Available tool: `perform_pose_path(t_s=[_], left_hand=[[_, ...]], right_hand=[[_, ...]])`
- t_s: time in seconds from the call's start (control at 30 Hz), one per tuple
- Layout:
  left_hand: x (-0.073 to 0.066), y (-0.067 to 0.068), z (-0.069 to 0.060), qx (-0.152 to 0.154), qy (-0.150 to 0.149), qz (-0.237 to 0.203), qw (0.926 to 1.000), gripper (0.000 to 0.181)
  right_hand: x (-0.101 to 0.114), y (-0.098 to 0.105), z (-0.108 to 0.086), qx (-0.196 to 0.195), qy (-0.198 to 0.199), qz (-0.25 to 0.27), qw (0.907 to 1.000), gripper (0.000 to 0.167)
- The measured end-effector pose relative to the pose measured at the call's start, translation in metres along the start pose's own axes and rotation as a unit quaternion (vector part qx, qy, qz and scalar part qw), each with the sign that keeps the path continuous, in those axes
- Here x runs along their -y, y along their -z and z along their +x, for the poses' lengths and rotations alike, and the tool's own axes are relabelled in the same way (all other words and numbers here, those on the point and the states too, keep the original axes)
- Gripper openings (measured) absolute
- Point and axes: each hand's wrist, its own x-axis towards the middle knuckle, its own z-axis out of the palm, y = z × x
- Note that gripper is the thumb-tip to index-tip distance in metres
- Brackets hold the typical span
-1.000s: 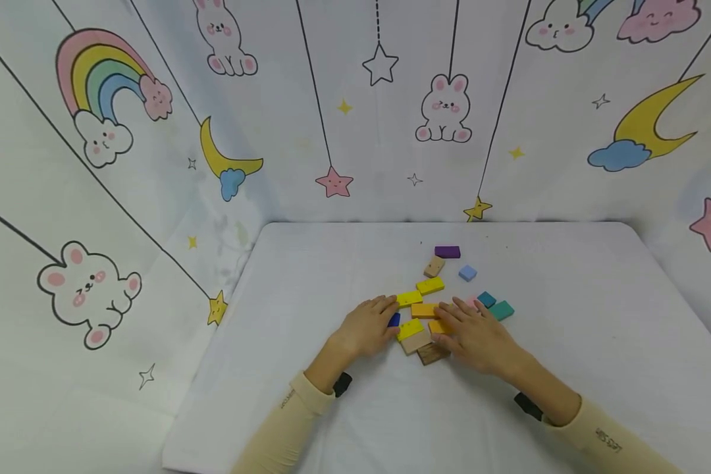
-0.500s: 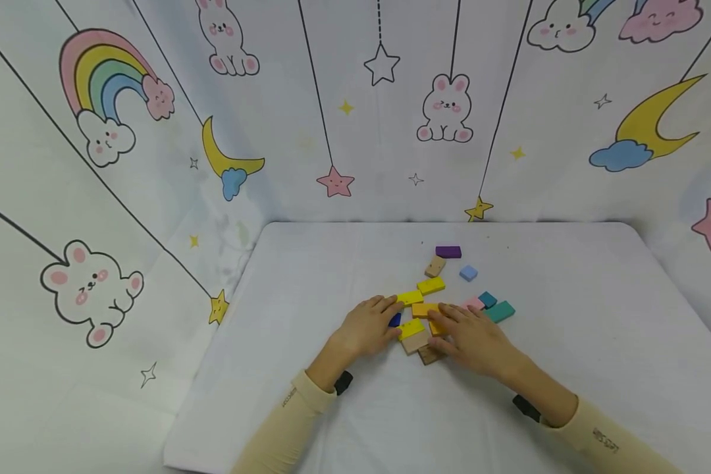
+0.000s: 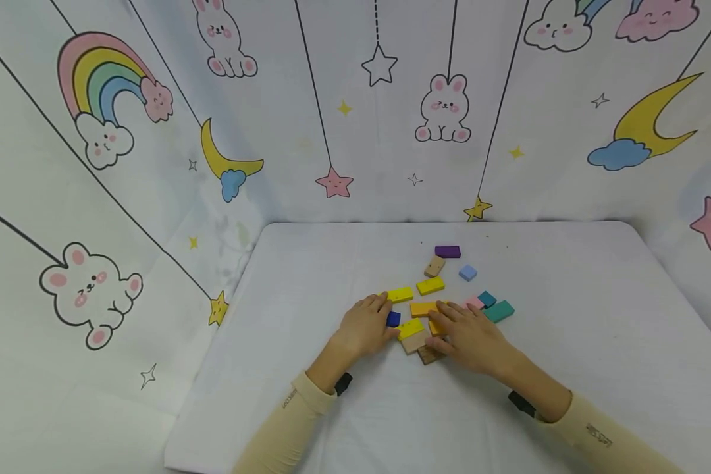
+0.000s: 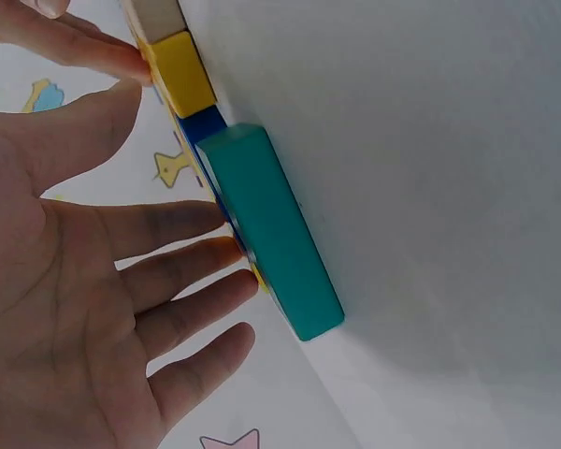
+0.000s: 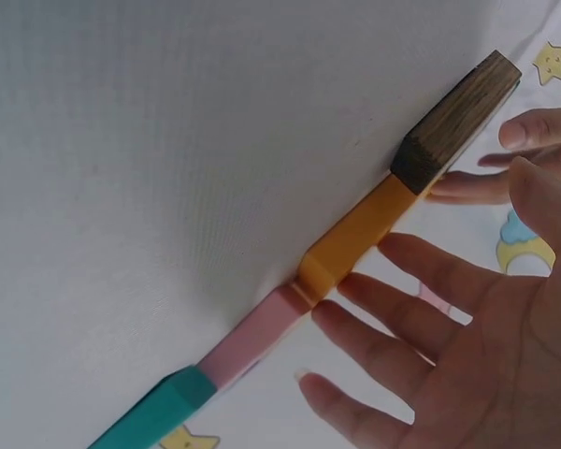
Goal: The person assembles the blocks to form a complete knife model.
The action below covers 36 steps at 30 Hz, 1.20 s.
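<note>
Head view: small dark lettering is running along the left sleeve (image 3: 284,428) and the right sleeve (image 3: 601,434) of a person working over a white-covered table (image 3: 575,283), the print too blurred to read. The left hand (image 3: 363,326) is spreading its fingers nearly straight beside a cluster of colored blocks, gripping nothing, with a yellow block (image 3: 400,294) lying at its fingertips and a blue block (image 3: 394,319) sitting between its thumb and fingers. The left wrist view is showing a teal block (image 4: 271,234) lying just beyond those extended fingers; whether every fingertip is touching, one cannot tell. The right hand (image 3: 469,336) is also holding its fingers long and loosely fanned, closing around nothing, its fingertips resting against an orange block (image 5: 355,238) in the right wrist view. There, a dark brown block (image 5: 456,122) is standing at one end of the orange piece and a pink block (image 5: 255,337) at the other. Between the two hands, a second yellow block (image 3: 411,328) is lying against a tan block (image 3: 415,342). Farther out, a purple block (image 3: 447,251) and a light blue block (image 3: 467,272) are lying well apart from both hands.
</note>
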Motion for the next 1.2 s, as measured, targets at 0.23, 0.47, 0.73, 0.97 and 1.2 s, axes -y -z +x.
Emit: perform_pose_path(t_s=[0.23,0.47,0.73,0.97,1.2], left_hand=[[0.005,0.003,-0.004,-0.007,0.018,-0.001,0.9998,0.07],[0.008,-0.001,-0.002,-0.003,0.039,0.014,0.9991,0.079],[0.014,-0.003,0.0,-0.007,0.053,-0.007,0.9986,0.083],[0.018,-0.001,-0.001,-0.002,0.053,-0.025,0.9983,0.073],[0.022,0.0,-0.003,0.004,0.051,-0.027,0.9983,0.068]], right_hand=[[0.002,-0.001,0.003,0.014,-0.012,0.001,0.9998,0.065],[0.002,-0.002,0.008,0.022,-0.002,-0.013,0.9997,0.065],[0.003,-0.004,0.014,0.018,0.01,-0.017,0.9996,0.065],[0.006,-0.002,0.02,0.028,0.011,-0.023,0.9993,0.067],[0.009,0.0,0.027,0.04,0.021,-0.043,0.9981,0.067]])
